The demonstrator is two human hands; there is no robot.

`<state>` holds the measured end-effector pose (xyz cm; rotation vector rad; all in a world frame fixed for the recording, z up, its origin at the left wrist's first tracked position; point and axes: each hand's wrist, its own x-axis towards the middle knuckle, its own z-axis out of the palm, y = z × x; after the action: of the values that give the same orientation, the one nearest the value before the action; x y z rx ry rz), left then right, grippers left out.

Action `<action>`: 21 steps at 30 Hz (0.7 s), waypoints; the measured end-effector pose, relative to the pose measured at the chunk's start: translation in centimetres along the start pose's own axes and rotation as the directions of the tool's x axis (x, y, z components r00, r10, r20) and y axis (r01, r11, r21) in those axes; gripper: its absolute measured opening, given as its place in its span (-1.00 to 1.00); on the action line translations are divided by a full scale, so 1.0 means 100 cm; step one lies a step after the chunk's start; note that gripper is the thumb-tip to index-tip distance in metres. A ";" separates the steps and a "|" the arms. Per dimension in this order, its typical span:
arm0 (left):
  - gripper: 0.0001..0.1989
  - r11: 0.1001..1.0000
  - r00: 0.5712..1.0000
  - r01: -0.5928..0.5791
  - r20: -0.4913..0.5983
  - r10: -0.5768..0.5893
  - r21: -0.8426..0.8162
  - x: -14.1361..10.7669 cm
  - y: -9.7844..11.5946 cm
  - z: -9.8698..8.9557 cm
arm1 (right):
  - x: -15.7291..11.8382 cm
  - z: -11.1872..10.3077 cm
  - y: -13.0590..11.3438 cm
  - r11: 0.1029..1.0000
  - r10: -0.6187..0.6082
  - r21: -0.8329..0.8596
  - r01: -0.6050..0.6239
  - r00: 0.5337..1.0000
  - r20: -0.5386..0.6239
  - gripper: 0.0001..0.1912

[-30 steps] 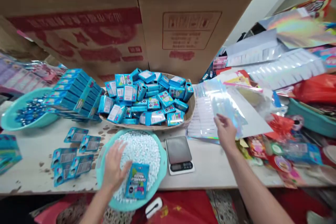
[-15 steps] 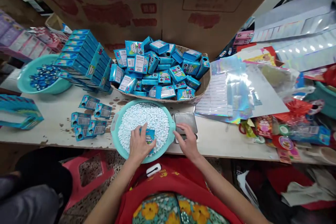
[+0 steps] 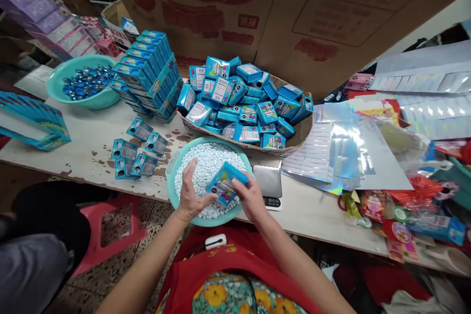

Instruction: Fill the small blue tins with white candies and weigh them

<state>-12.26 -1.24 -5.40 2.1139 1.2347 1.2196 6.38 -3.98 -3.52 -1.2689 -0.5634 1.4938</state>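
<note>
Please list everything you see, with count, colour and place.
Packet: 1, blue, above basin
Basin: 1, turquoise, table's near edge
Pellets: many, whitish, inside basin
Scale: 1, grey, beside basin
Small packs: 5, blue, left of basin
Tray: 1, brown, behind basin
Small boxes: many, blue, in tray
Box stack: 1, blue, left of tray
Bowl: 1, turquoise, left of stack
Shiny pieces: many, blue, in bowl
Display cartons: several, blue, far left
Rear boxes: several, purple, upper left
Sheets: several, silvery, right
Mixed packages: many, multicoloured, far right
Large carton: 1+, brown, behind tray
Stool: 1, pink, lower left
Table: 1, white, across centre
Device: 1, white, lap
Co-worker: 1, dark clothing, lower left
Left hand: 1, bare, beside packet
Right hand: 1, bare, holding packet
</note>
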 end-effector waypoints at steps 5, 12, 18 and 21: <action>-0.27 0.995 0.993 0.062 0.102 -0.053 -0.078 -0.005 -0.011 -0.005 | 0.006 -0.015 -0.005 0.898 0.268 0.379 -0.222 0.961 -0.072 -0.70; -0.03 0.910 0.944 0.311 0.202 -0.262 -0.273 -0.001 0.037 0.019 | -0.002 0.009 0.004 0.897 0.208 0.403 -0.181 0.978 -0.025 -0.61; -0.69 0.647 0.713 0.699 0.227 -0.663 -0.304 0.023 0.029 -0.003 | -0.031 0.016 0.013 0.906 -0.285 -0.358 0.228 0.952 -0.115 -0.25; -0.65 0.567 0.639 0.766 0.276 -0.718 -0.302 0.024 0.028 -0.012 | -0.040 0.011 0.016 0.475 -0.507 -0.674 0.566 0.802 0.316 -0.08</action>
<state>-11.35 -0.78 -1.64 1.1144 1.4468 0.8156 4.24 -7.83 -2.88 -1.4311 -1.6038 0.7400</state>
